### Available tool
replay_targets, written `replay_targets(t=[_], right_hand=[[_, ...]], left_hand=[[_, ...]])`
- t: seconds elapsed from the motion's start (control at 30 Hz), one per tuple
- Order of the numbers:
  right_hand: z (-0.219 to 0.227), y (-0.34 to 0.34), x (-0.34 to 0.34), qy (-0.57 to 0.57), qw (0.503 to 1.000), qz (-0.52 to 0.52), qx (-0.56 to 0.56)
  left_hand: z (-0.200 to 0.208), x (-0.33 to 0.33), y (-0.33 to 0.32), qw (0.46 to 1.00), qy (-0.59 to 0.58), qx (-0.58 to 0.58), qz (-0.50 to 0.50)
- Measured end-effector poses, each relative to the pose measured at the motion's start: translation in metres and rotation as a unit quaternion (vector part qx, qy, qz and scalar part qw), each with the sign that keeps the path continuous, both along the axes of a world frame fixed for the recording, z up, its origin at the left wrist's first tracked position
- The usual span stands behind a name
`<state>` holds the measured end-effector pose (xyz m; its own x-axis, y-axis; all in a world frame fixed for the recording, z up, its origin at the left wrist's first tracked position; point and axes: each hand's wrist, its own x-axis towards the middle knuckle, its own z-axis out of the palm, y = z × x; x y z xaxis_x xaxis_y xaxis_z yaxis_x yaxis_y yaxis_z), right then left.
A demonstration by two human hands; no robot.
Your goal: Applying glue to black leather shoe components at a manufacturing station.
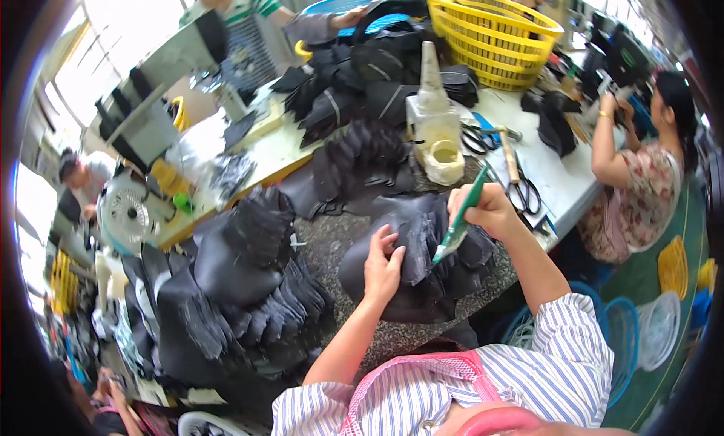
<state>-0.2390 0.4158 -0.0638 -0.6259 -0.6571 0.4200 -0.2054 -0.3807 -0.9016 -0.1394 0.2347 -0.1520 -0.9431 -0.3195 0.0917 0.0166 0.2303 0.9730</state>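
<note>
My right hand (486, 211) is closed round a flat green brush (469, 204), tilted with its pale, worn end down. That end touches a fanned stack of black leather-like pieces (415, 244) on the speckled table. My left hand (383, 266) rests on the left side of this stack, fingers apart. Beyond the stack stands a pale, crusted container with a cone top (434, 96) and a small round cup (445, 163) at its front. To the left lies a larger heap of overlapped black pieces (249, 285), their edges dull and whitish.
Scissors (524, 191) lie right of my right hand. More black pieces (362, 161) sit behind the stack, below a yellow basket (490, 40). A fan (128, 210) stands at far left. Co-workers sit at right (641, 172) and stand at the back (249, 36).
</note>
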Motion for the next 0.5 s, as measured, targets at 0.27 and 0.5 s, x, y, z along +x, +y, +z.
replay_targets(t=[0.27,0.5], right_hand=[[-0.012,0.026,0.014,-0.121,0.988,-0.045,-0.083],[-0.017,0.026,0.029,-0.126,0.988,-0.035,-0.078]], left_hand=[[0.011,-0.004,-0.003,0.981,-0.141,0.124,-0.051],[0.003,-0.007,-0.002,0.994,-0.085,0.027,-0.056]])
